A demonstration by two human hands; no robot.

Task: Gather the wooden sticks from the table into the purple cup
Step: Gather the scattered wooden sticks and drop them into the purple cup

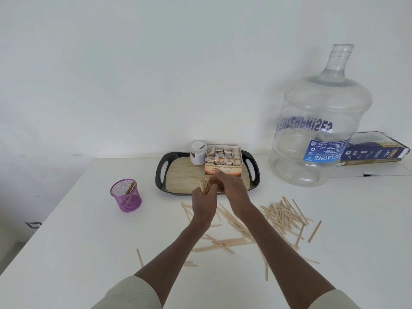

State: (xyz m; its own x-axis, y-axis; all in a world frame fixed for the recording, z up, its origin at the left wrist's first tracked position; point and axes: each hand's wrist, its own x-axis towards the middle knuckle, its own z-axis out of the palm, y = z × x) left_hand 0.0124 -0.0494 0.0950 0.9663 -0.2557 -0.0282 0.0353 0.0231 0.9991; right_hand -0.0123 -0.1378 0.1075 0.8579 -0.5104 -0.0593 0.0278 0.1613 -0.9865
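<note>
A big jug [318,121] stood right of the tray [176,177]. Loose sticks [283,216] lay scattered across the table [78,253], a few already in the cup [126,195]. The left hand [204,201] gripped a small bundle [204,186]; the right hand [231,188] curled against its top, apparently squaring it. Light, stiff and smooth, they would likely handle best gripped mid-length.

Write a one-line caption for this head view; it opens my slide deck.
Both hands, left hand and right hand, bunch wooden sticks; purple cup waits left.
</note>
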